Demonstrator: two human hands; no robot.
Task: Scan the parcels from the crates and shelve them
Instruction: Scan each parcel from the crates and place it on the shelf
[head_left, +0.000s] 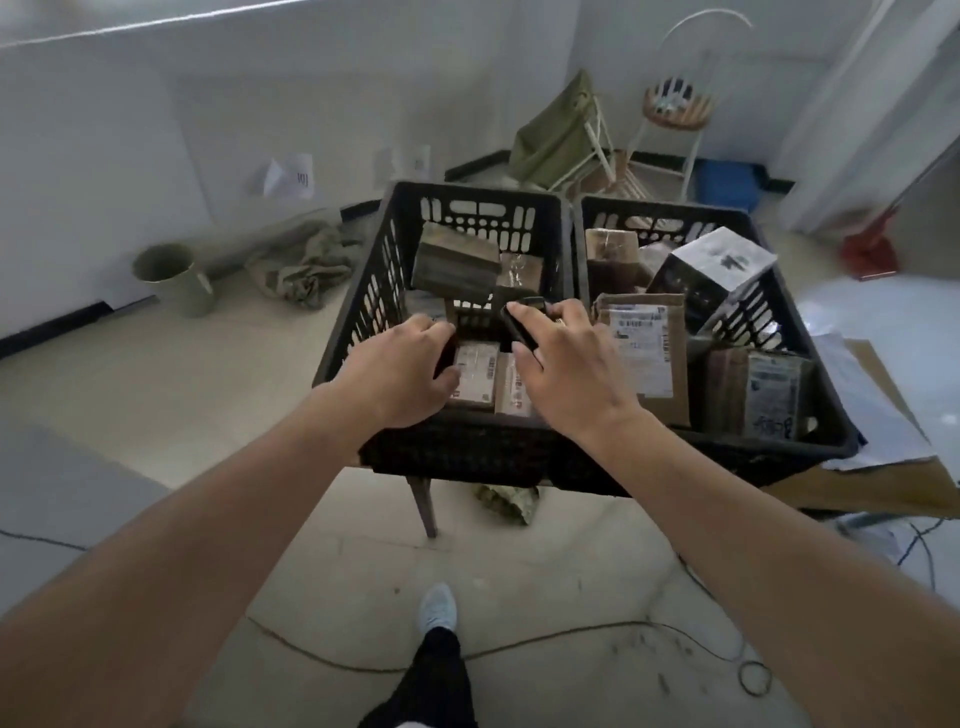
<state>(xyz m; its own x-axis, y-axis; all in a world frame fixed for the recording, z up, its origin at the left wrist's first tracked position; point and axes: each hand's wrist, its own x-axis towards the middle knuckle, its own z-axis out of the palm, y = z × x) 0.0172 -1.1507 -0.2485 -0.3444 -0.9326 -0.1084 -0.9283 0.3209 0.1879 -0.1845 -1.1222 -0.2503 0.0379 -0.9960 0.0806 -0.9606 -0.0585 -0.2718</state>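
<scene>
**Parcels lay just under both hands in the left crate**

Parcels (475, 376) with white labels lay flat on the floor of the left crate (363, 291), directly below and between the two hands. The left hand (397, 371) hung over the near-left corner with its fingers curled downward toward the labelled parcel; whether it already gripped the parcel's edge could not be told, since the fingertips were hidden behind the knuckles. The right hand (561, 364) held a dark scanner (522, 322), fingers wrapped round it, with its front end pointing forward and down into the crate. The nearest parcel's long axis appeared to run away from the person, label upward. The left hand was the closer one, and free, so the lift likely fell to it while the right aimed the scanner. A second crate (737, 312), fuller, stood touching the first on the right. Both crates rested on a low worktop (423, 499).
</scene>
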